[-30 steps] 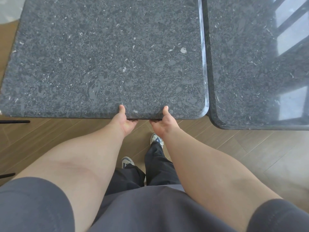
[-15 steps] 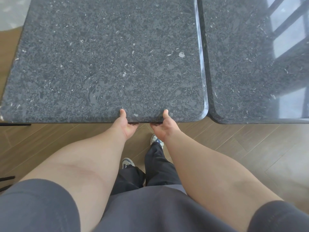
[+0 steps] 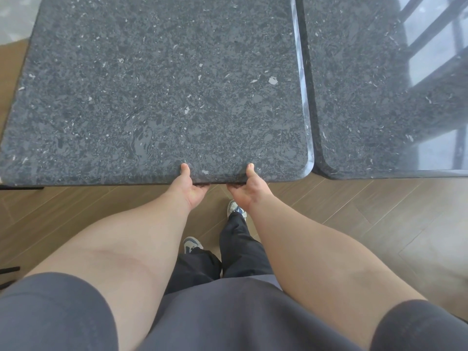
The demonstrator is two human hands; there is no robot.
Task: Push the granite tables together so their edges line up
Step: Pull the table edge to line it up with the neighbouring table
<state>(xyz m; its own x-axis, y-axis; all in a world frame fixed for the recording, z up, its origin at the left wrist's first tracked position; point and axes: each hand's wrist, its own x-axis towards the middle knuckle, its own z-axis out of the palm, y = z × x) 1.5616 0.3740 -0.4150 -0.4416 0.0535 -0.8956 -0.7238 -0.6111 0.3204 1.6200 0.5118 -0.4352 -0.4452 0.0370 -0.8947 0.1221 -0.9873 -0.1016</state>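
Note:
Two dark speckled granite tables stand side by side. The left table (image 3: 157, 87) fills most of the view; the right table (image 3: 374, 97) touches it along a narrow dark seam. Their near edges lie almost level, the left one slightly nearer me. My left hand (image 3: 191, 186) grips the left table's near edge, thumb on top, fingers hidden underneath. My right hand (image 3: 249, 186) grips the same edge a little to the right, thumb on top as well.
Wooden herringbone floor (image 3: 379, 224) lies below the tables. My legs and shoes (image 3: 192, 245) stand just in front of the left table's edge. A dark bar (image 3: 21, 188) of a table frame shows at the far left. Window reflections gleam on the right table.
The left table's near edge has come toward me relative to the right table; a second ago the right table's front edge sat nearer me, now the two edges are nearly level. Both hands kept their grip.

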